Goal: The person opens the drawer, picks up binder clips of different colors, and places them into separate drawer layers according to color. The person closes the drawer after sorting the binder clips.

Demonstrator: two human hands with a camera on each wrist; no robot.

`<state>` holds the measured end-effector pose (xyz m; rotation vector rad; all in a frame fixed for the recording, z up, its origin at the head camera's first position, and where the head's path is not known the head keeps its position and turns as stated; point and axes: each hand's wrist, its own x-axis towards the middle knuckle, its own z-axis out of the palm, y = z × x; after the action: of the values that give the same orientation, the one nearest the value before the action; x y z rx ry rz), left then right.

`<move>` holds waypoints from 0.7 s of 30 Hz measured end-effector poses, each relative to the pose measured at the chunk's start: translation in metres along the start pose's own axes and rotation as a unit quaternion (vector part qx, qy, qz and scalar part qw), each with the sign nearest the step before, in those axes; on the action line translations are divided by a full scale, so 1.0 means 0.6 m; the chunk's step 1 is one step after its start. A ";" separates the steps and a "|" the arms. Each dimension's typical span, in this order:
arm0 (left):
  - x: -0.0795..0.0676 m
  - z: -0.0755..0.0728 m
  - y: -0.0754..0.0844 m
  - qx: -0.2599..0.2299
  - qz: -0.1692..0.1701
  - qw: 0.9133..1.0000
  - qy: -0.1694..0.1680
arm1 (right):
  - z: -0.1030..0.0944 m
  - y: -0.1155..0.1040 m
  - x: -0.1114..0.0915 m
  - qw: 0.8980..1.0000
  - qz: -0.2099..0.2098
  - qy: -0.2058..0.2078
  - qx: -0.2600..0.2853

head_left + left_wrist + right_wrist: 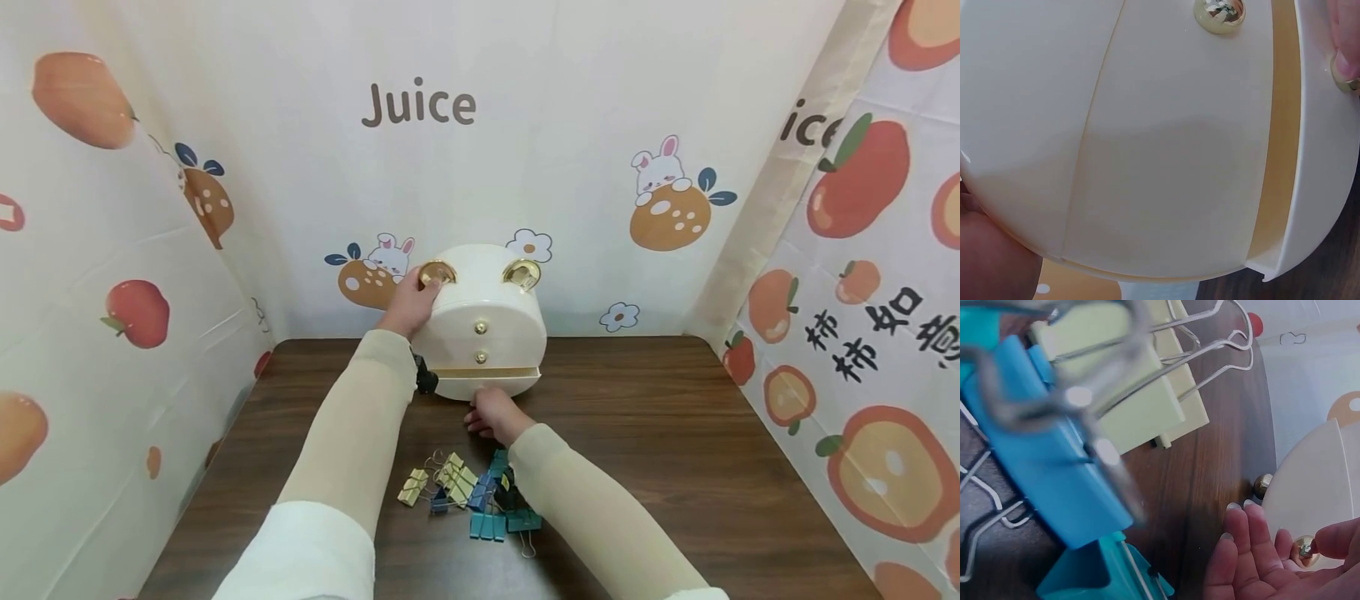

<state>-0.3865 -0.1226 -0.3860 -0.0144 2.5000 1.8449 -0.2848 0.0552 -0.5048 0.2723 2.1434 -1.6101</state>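
A white rounded drawer box point(510, 329) with gold ear-like rings and gold knobs stands at the back of the table. My left hand point(408, 307) holds its upper left side beside the left ring point(437, 272). The bottom drawer point(517, 385) sits slightly pulled out, a narrow gap showing above its front. Thumb and finger of my right hand point(497, 414) pinch the drawer's gold knob point(1305, 551); the other fingers extend loosely. The left wrist view shows the gap point(1282, 125) between box and drawer front, but not the drawer's contents.
Several binder clips lie in a pile in front of the box: pale yellow ones point(456, 479), blue ones point(482, 492) and teal ones point(488, 526). My right forearm passes just beside them. Fruit-printed cloth point(570, 167) hangs behind and at both sides of the dark wooden table point(637, 433).
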 end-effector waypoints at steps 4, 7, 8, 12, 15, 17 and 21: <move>-0.004 -0.001 0.001 0.007 -0.006 1.000 -0.001 | 0.002 0.003 -0.008 1.000 0.001 -0.005 -0.004; -0.004 -0.003 0.001 0.013 -0.008 1.000 -0.001 | 0.003 0.003 -0.013 1.000 0.000 -0.011 0.009; -0.004 -0.003 0.001 0.013 -0.008 1.000 0.001 | 0.004 0.003 -0.014 1.000 0.000 -0.013 0.016; -0.004 -0.006 0.002 0.004 -0.014 1.000 0.002 | 0.004 0.004 -0.015 0.999 -0.005 -0.022 0.038; -0.004 -0.007 0.003 0.003 -0.015 1.000 -0.002 | 0.003 0.005 -0.016 0.999 -0.003 -0.024 0.045; -0.004 -0.006 0.002 0.002 -0.017 1.000 -0.004 | 0.002 0.006 -0.017 0.999 0.001 -0.023 0.045; 0.000 -0.003 0.001 0.005 -0.018 1.000 -0.004 | 0.000 0.009 -0.021 0.999 0.004 -0.023 0.044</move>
<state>-0.3866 -0.1239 -0.3850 -0.0517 2.4874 1.8156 -0.2715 0.0580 -0.5036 0.2678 2.0373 -1.6933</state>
